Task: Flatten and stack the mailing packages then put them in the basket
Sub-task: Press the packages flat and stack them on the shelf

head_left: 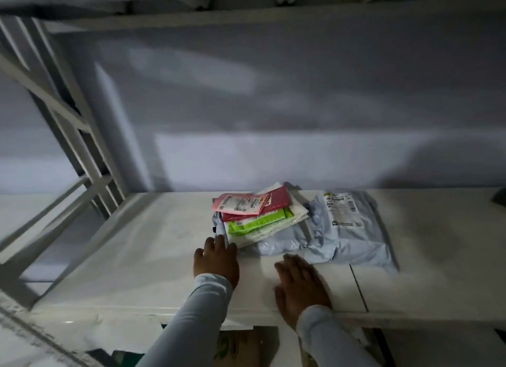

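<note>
Left hand (216, 260) and right hand (299, 286) flat, fingers extended.

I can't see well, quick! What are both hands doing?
Left hand: open, fingertips at the edge of the pile of packages.
Right hand: open, flat on the table, holding nothing.
</note>
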Demonstrator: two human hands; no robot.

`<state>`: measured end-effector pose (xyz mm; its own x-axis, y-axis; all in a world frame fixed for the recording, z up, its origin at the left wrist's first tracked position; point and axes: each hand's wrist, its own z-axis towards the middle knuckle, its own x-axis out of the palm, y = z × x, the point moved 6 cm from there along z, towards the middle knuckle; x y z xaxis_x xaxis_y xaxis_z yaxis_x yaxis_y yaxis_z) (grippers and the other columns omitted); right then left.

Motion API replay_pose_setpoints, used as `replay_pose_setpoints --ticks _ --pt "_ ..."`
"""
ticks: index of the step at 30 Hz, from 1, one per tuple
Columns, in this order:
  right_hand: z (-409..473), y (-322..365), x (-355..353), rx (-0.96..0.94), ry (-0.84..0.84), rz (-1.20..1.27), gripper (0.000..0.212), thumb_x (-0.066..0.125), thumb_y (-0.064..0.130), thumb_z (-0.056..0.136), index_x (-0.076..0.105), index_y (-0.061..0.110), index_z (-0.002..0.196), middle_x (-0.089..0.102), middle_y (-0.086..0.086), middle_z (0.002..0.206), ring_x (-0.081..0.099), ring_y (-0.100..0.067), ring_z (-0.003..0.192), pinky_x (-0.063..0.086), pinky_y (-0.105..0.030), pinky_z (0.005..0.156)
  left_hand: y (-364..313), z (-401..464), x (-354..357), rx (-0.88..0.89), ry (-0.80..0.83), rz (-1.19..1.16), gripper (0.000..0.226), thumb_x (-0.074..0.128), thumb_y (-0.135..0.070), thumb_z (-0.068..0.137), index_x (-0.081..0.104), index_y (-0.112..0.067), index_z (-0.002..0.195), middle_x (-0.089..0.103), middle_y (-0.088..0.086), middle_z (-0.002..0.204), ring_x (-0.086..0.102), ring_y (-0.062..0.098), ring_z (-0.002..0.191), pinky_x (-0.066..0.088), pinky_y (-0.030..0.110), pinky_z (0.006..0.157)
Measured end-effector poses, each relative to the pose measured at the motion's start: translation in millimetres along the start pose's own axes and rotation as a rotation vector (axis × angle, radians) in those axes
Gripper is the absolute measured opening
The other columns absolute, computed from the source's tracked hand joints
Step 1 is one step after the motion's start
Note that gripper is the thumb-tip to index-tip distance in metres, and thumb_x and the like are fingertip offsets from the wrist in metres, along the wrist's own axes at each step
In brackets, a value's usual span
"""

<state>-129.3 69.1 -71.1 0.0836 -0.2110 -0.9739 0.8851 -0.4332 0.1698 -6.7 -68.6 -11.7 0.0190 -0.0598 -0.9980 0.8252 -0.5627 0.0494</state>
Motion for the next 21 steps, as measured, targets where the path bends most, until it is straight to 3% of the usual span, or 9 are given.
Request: replay_pose_setpoints --ticks 2,7,11,14,18,21 --pt "-1.1 -0.6 -0.3 0.003 0.01 0.013 0.054 0.041 0.048 0.071 0.068 0.026 0.112 0.063 -0.001 0.125 0.059 -0.025 0.114 0.032 -0.04 0.095 -12.7 19.0 -6.8 0.038 -0.016 -0.014 0.039 0.041 -0.025 0.089 0.05 -0.032 0.126 0.035 0.002 0.145 0.031 0.026 0.134 0.034 0.039 0.1" --pt "2.6 -4.2 2.2 0.005 -0.009 0.008 0.055 0.041 0.05 0.067 0.067 0.029 0.111 0.062 0.0 0.126 0.048 -0.023 0.117 0.043 -0.043 0.095 -38.8 60.6 -25.4 0.074 -0.076 -0.099 0.043 0.043 -0.022 0.089 0.05 -0.034 0.129 0.032 0.0 0.148 0.028 0.025 0.136 0.035 0.039 0.103" --pt "3.3 -3.1 2.3 -0.01 -0.013 0.016 0.055 0.042 0.051 0.066 0.067 0.03 0.109 0.063 0.001 0.124 0.061 -0.022 0.111 0.053 -0.044 0.086 -47.6 75.2 -17.5 0.153 -0.014 -0.064 0.057 0.047 -0.021 0.087 0.037 -0.047 0.137 0.007 -0.002 0.159 0.009 0.026 0.145 0.021 0.046 0.115" --pt "4.2 -1.9 0.8 -0.009 -0.025 0.012 0.054 0.041 0.051 0.066 0.067 0.03 0.109 0.064 0.001 0.122 0.064 -0.023 0.108 0.054 -0.044 0.085 -50.2 77.0 -9.4 0.158 0.043 -0.036 0.062 0.044 -0.019 0.089 0.027 -0.044 0.143 -0.004 -0.005 0.16 -0.001 0.024 0.147 0.012 0.045 0.117" --pt "2.9 -1.8 -1.2 -0.013 -0.052 0.01 0.054 0.041 0.051 0.066 0.066 0.03 0.11 0.063 0.001 0.123 0.063 -0.022 0.11 0.054 -0.044 0.086 -53.0 80.5 -1.6 0.167 0.101 0.0 0.066 0.044 -0.019 0.089 0.02 -0.034 0.148 0.0 -0.009 0.159 -0.005 0.023 0.147 0.012 0.044 0.118" --pt "1.2 -0.7 -0.6 -0.018 -0.051 -0.005 0.054 0.042 0.05 0.068 0.062 0.029 0.113 0.062 0.0 0.125 0.061 -0.023 0.112 0.053 -0.044 0.089 -49.1 77.4 -3.1 0.157 0.057 -0.009 0.065 0.042 -0.02 0.09 0.019 -0.03 0.149 0.004 -0.008 0.159 -0.003 0.024 0.147 0.011 0.043 0.118"
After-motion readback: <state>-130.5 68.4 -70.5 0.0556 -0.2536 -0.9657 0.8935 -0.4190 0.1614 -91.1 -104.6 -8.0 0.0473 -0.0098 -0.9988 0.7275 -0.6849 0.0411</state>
